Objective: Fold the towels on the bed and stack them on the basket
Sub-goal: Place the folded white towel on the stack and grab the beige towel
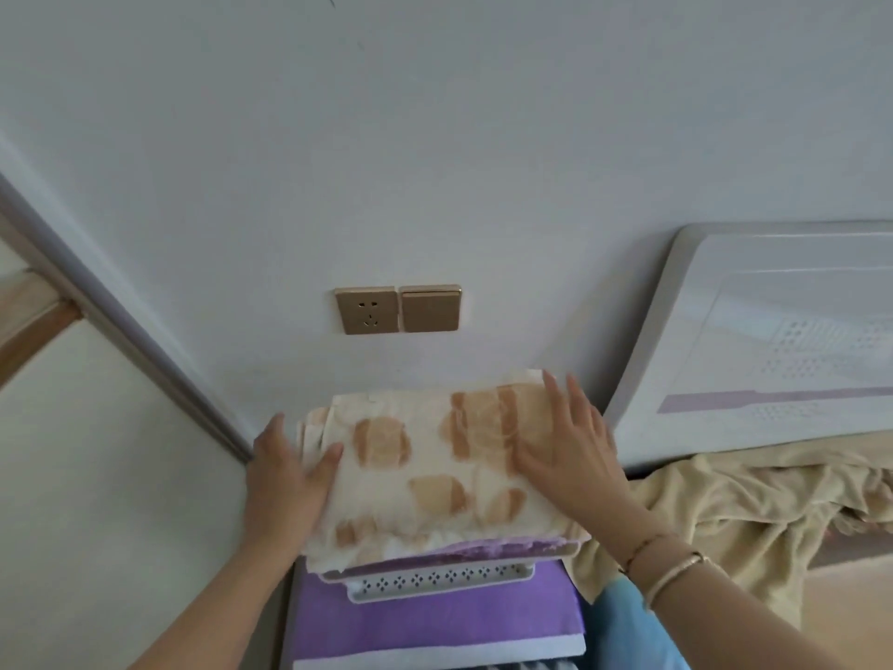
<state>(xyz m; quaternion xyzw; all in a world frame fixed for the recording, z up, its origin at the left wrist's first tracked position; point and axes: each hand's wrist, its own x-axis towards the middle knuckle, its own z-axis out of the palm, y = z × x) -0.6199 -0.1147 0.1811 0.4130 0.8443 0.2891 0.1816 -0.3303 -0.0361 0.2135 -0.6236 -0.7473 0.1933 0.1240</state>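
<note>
A folded cream towel with orange-brown patches lies on top of a stack. Under it a folded purple towel shows at the front edge, and below that the white perforated basket. My left hand holds the cream towel's left edge, thumb on top, fingers down the side. My right hand lies flat on the towel's right half, fingers straight and spread. A loose beige towel lies crumpled on the bed at the right.
The basket rests on a purple-covered stand against the white wall, below a gold socket and switch. A grey-white headboard rises at the right. A door frame runs along the left. Blue cloth shows at the bottom.
</note>
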